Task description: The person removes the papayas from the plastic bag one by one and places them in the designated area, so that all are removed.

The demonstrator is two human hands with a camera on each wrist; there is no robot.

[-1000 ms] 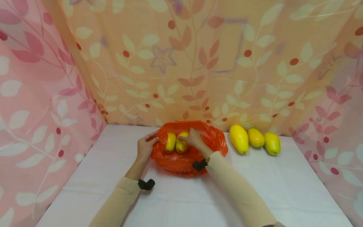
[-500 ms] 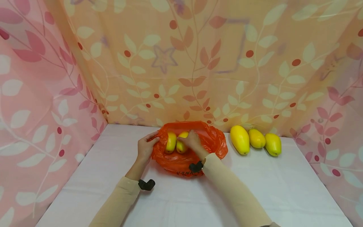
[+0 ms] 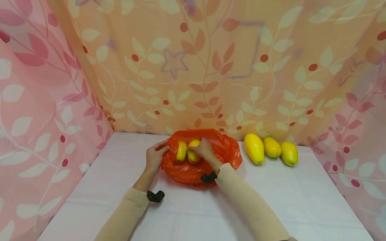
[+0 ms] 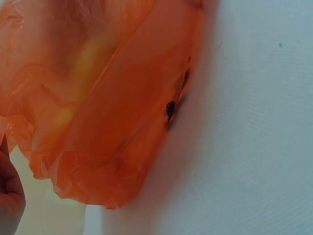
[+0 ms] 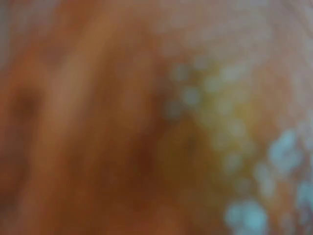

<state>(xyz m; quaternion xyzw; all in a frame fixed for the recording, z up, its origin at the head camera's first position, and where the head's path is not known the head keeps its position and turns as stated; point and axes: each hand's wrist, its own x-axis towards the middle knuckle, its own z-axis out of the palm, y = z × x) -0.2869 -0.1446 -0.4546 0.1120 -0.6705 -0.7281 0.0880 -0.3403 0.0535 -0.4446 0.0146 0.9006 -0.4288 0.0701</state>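
An orange-red plastic bag (image 3: 193, 172) with dark lettering lies open-mouthed on the table in the head view. Inside it, two oblong yellow fruits with a greenish tinge, like mangoes or papayas, lie side by side: a left fruit (image 3: 181, 152) and a right fruit (image 3: 193, 157). My left hand (image 3: 155, 156) grips the bag's left rim. Reaching into the bag, my right hand (image 3: 205, 149) holds the right fruit, its thumb across the near side; the other fingers are partly hidden. The left wrist view shows the bag's crumpled side (image 4: 122, 122). The right wrist view is badly blurred.
To the right of the bag, a large yellow fruit (image 3: 254, 149), a smaller one (image 3: 272, 147) and a greenish-yellow one (image 3: 289, 154) stand in a row on the white-covered table (image 3: 187, 217). A leaf-patterned curtain (image 3: 193, 83) closes off the back and sides.
My right wrist has shifted slightly left and toward me, with the hand still at the right fruit. The left hand and the bag have stayed practically in place.
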